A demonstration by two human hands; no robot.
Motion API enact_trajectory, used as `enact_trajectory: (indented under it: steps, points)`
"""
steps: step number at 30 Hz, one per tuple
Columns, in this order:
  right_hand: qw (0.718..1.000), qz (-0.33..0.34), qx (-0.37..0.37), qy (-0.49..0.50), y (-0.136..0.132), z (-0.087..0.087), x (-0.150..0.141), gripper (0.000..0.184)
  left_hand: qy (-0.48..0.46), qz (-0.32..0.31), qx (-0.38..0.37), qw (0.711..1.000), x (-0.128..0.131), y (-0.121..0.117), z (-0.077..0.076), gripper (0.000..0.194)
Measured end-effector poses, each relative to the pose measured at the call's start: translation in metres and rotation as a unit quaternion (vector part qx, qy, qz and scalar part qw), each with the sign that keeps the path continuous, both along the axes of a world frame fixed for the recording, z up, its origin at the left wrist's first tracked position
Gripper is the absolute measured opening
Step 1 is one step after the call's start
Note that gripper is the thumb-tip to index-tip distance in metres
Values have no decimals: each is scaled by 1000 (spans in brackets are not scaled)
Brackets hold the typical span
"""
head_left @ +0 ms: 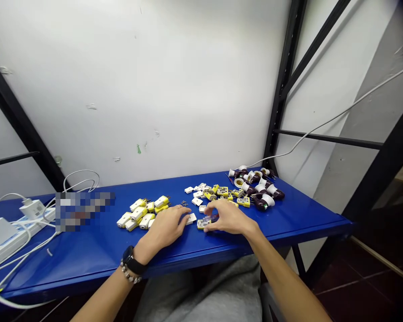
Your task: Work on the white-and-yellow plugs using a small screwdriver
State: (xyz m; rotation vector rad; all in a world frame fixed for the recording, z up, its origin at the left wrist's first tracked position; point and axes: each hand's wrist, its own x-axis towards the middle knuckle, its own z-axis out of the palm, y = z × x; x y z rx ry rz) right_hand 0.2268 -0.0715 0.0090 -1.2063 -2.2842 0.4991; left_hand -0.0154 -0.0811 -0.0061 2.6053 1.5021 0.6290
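Observation:
My right hand (231,218) curves over an opened yellow plug half (202,224) with its inner parts showing, thumb at the near edge and index finger at the far edge. Beside this half, partly under my palm, is a clear tool handle (211,218), probably a screwdriver; its far end is hidden. My left hand (168,227) lies palm down on the table, fingers stretched forward, apart from the thumb. Near its fingertips are several small screws (184,203). A white plug piece (191,218) lies by its thumb, and white-and-yellow plugs (139,213) are heaped to its left.
Behind the hands lie loose white covers (198,194) and opened yellow plug halves (222,191). Dark lamp holders with white rims (262,201) are piled at right. A white power strip (6,248) with cables sits left on the blue table (97,250). Black posts (278,107) frame the wall.

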Motion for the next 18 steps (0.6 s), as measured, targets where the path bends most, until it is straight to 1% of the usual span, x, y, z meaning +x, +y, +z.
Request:
enact_trajectory:
  steps: [2,3,6,8,10,12,14,18]
  points:
    - [1000,0,-6,-1,1,0,2,54,15,-3,13,1000,-6,-2,1,31]
    - [1000,-3,-10,-5,2,0,5,55,20,-8,12,1000,-8,-3,0,32]
    - [1000,0,-24,-4,4,0,12,46,26,-21,4,999,-9,-4,-3,29]
    - [1000,7,-30,2,5,-1,12,44,8,-20,15,1000,-7,-3,-5,26]
    - [1000,6,-30,-2,6,-3,9,45,-33,-12,28,999,-5,-2,-7,25]
    - [1000,8,-29,-8,8,-6,5,42,-77,-14,27,997,-3,-2,-6,25]
    - [999,20,-30,-5,9,-9,3,37,-96,-33,11,995,-1,-3,-5,26]
    - [998,50,-38,16,14,-14,3,32,-90,-72,-12,993,4,-5,-1,25]
